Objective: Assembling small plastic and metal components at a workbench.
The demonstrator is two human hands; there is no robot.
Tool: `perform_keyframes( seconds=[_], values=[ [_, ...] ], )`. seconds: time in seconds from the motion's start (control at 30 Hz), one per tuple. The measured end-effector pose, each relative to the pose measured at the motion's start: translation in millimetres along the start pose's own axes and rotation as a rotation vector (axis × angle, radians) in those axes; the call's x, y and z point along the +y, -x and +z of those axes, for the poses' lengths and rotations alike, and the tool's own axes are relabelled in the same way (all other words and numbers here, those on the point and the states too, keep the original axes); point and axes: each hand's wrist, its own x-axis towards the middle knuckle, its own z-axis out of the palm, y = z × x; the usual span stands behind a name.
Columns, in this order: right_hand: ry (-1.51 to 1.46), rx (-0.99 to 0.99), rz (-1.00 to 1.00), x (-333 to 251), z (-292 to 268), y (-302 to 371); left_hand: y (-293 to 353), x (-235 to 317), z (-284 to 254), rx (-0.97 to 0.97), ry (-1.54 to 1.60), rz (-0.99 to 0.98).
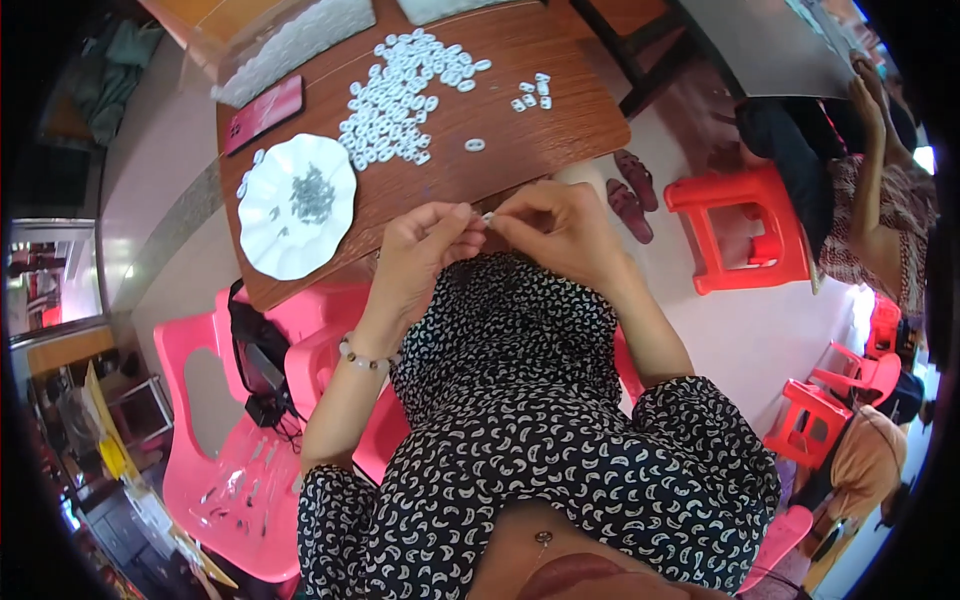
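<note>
My left hand (425, 240) and my right hand (560, 225) meet in front of me at the table's near edge. Both are closed in a pinch on one small white plastic piece (487, 218), mostly covered by the fingertips. Beyond them a big heap of white oval plastic pieces with dark holes (385, 110) spreads over the brown wooden table (500, 100). One such oval piece (474, 145) lies alone close to my hands. A white wavy-rimmed plate (275, 240) at the left carries a pile of tiny dark grey parts (312, 195), too small to name.
Several white pieces (532, 92) form a small group at the right of the table. A pink phone (264, 115) lies behind the plate. Pink chairs (190, 430) stand at my left, one with a black bag (258, 345). A red stool (740, 230) and a seated person (870, 200) are at the right.
</note>
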Motion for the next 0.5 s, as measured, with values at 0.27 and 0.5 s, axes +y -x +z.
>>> perform_keyframes(
  seconds=[0.27,0.5],
  values=[
    [-0.405,0.026,0.131,14,17,-2,2,-3,5,0.054,-0.083,0.081],
    [-0.402,0.101,0.087,19,24,-1,4,-3,9,0.073,-0.129,0.130]
  ],
)
